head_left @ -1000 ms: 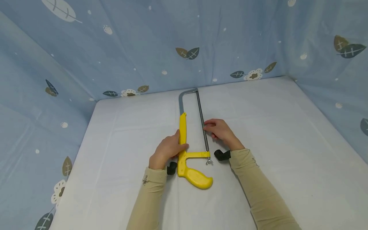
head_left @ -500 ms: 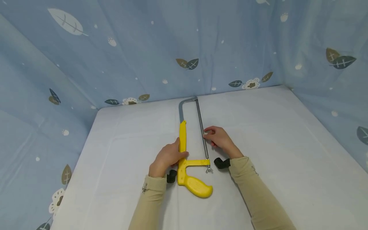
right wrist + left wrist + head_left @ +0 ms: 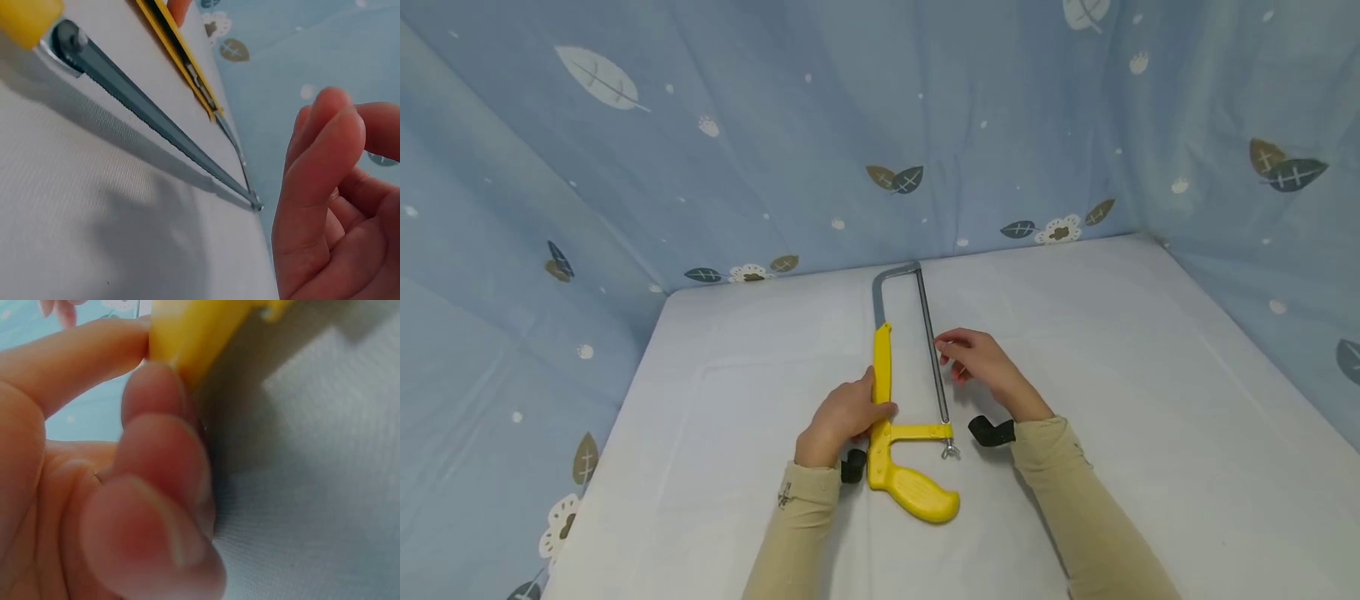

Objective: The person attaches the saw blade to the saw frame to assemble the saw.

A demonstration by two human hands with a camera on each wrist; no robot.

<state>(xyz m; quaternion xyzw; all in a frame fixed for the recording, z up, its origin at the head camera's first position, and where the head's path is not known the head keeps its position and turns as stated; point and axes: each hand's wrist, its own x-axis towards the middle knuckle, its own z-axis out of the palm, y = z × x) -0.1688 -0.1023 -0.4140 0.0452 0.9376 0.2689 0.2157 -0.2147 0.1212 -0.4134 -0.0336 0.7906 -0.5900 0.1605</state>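
Observation:
A hacksaw with a yellow frame [image 3: 881, 358] and yellow handle [image 3: 922, 496] stands out on the white surface, its grey blade [image 3: 934, 350] on the right side. My left hand [image 3: 844, 412] grips the yellow frame between thumb and fingers; in the left wrist view the thumb and curled fingers [image 3: 159, 462] meet at the yellow part [image 3: 194, 337]. My right hand [image 3: 988, 367] is just right of the blade, fingers bent and thumb near the index finger. In the right wrist view this hand [image 3: 337, 206] is apart from the toothed blade [image 3: 144, 106] and holds nothing.
A white cloth-covered table [image 3: 760, 333] lies under the saw. Blue curtains [image 3: 820, 133] with leaf and flower prints rise behind it and on both sides. Black wrist mounts [image 3: 991, 432] sit beside both sleeves.
My right hand has let go of the blade and moved slightly right, away from it. The left hand keeps its grip on the frame. The head view has tilted upward.

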